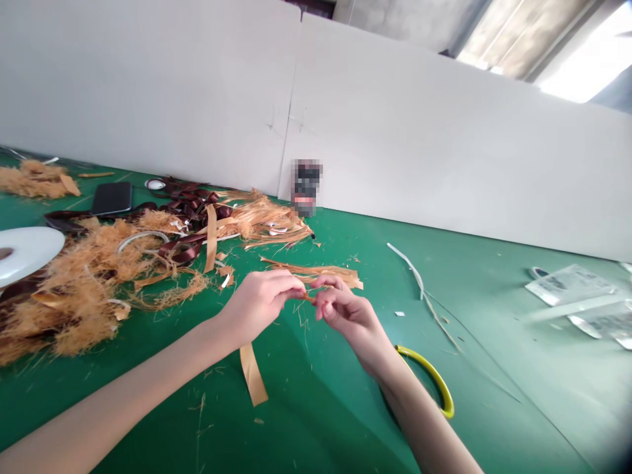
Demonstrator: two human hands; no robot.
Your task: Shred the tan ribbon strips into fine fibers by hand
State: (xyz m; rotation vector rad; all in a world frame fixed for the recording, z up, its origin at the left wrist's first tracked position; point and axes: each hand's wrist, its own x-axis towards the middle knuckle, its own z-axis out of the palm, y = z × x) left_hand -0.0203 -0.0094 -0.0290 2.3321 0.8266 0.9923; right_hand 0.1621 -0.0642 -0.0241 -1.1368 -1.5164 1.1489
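My left hand [259, 306] and my right hand [348, 317] meet above the green mat [316, 421], their fingertips pinching a thin tan fibre strip [309, 297] between them. Just beyond the fingers lies a loose bundle of tan fibre strips [316, 271], which the hands do not touch. A wide tan strip [253, 374] lies on the mat below my left wrist. A large fluffy heap of shredded tan fibre [83, 296] spreads to the left, tangled with dark brown ribbon [185, 249].
A white roll [24, 253] sits at the left edge, with a black phone [111, 198] behind it. A curved yellow handle [432, 378] lies beside my right forearm. A thin white strip [412, 270] and clear plastic packets [573, 286] lie to the right. A white board [395, 131] stands behind the mat.
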